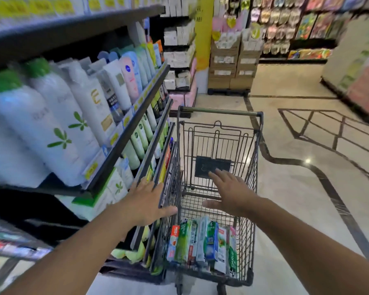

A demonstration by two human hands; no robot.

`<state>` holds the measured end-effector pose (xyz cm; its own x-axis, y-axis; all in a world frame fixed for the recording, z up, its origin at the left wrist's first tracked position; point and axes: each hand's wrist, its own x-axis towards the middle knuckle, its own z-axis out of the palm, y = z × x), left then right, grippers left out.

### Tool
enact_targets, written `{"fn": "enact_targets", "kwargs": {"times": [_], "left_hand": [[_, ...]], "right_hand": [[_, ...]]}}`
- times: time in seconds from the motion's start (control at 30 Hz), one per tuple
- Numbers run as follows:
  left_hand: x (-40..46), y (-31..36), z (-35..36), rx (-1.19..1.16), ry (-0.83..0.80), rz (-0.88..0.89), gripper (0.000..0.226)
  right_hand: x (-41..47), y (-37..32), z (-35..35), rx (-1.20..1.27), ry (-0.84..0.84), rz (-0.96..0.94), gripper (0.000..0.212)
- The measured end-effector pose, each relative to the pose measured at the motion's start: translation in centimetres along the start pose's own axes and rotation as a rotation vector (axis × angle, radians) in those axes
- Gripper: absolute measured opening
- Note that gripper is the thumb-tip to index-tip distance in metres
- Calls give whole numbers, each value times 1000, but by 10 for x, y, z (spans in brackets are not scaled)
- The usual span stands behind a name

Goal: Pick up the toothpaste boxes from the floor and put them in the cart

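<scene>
In the lower middle of the frame, the toothpaste boxes (pixel 200 243) stand packed side by side at the near end of the wire cart (pixel 251 167). The left hand (pixel 147 201) lies flat with fingers straight, apparently touching the cart's left rim beside the shelf (pixel 124 133) of bottles. The right hand (pixel 228 192) hovers open over the basket, fingers spread, holding nothing. Patterned floor (pixel 307 188) fills the right side.

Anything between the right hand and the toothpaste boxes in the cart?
Nothing visible. The right hand hovers open above the cart basket; the toothpaste boxes stand packed at its near end, below the hand, with only open space between.
</scene>
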<state>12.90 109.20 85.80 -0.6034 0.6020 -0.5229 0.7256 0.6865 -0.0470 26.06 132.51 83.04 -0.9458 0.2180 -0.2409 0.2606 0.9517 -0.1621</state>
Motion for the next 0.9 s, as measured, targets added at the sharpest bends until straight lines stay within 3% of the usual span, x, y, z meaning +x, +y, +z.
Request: {"fn": "enact_targets", "kwargs": {"times": [0.2,0.37,0.57,0.73,0.9], "left_hand": [[-82,-27,52,-74,8,50,120],[-171,-82,101,-132,65,-54,106],[-303,-174,176,-239,163,-345,98],[-415,-237,252,-279,262,-627,142],[-498,-272,323,-355,154,-951,145]], "right_hand": [[-55,-86,15,-9,-23,-44,118],[-86,-183,28,-59,-30,-207,105],[-100,-325,41,-157,-57,-490,103],[-106,-437,55,-234,-58,-714,97],[-98,-546,84,-182,-159,-850,83]]}}
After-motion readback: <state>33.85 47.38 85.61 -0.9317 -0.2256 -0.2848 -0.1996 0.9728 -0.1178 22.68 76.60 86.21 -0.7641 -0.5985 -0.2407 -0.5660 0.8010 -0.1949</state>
